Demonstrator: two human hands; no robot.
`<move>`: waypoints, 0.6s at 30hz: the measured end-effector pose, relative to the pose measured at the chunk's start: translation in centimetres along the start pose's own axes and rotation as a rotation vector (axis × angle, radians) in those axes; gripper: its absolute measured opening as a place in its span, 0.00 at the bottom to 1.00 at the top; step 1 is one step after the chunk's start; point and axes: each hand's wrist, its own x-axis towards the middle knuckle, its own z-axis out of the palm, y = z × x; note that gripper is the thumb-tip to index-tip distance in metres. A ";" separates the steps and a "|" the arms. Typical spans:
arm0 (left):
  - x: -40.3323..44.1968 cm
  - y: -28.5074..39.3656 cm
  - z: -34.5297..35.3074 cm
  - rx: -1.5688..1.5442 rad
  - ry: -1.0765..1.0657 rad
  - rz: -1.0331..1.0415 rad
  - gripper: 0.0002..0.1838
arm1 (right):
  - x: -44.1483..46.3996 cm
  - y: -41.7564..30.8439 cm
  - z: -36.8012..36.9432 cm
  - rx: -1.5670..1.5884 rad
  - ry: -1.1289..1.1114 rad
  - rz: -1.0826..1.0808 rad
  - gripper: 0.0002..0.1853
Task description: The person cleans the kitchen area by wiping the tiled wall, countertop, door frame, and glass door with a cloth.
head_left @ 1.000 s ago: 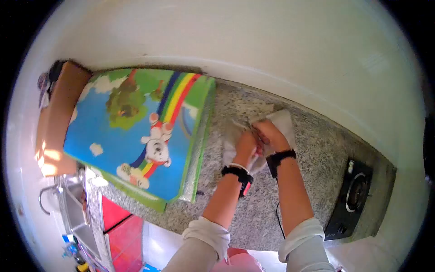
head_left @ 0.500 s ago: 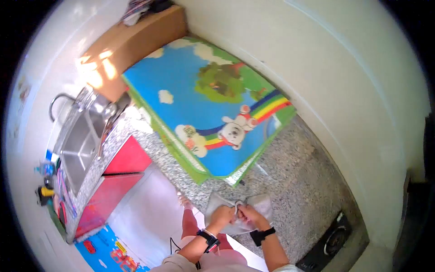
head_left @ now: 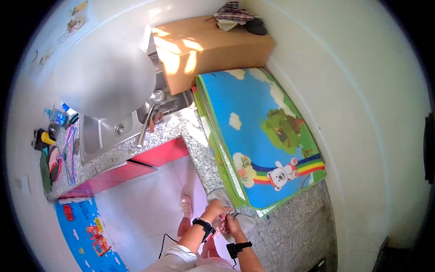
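A light grey cloth (head_left: 247, 225) hangs over the front edge of the counter, partly under my hands. My left hand (head_left: 215, 210) is closed at its gathered middle, fingers bent inward. Right beside it, my right hand (head_left: 232, 225) pinches the same cloth, the fingertips of both hands almost meeting. A thin, dark, cord-like strip shows just above the fingers; whether it belongs to the cloth I cannot tell. Each wrist wears a black strap with a small device.
Just beyond my hands, a folded play mat (head_left: 253, 131) with a bear and rainbow covers the granite counter (head_left: 294, 226). A cardboard box (head_left: 217, 50) stands behind it. To the left are a steel sink (head_left: 102, 136), a ladle (head_left: 152, 106) and bottles (head_left: 56, 117). Red cabinets (head_left: 163, 152) sit below.
The view has swung left, so the sink, box and mat appear farther right. My hands stay closed together on the grey cloth, now lower beside the mat's near corner.
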 end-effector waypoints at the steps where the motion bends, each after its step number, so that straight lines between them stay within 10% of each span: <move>1: 0.0 0.1 -0.6 -0.019 0.004 0.008 0.24 | -0.1 -0.8 0.5 -0.040 0.007 -0.016 0.25; 11: 2.7 -0.8 -5.9 -0.134 0.011 0.069 0.21 | 2.1 -7.6 4.8 -0.183 0.075 0.019 0.21; 18: -1.9 -2.4 -11.4 0.224 0.268 0.267 0.17 | 3.5 -8.2 9.8 -0.472 0.119 -0.335 0.23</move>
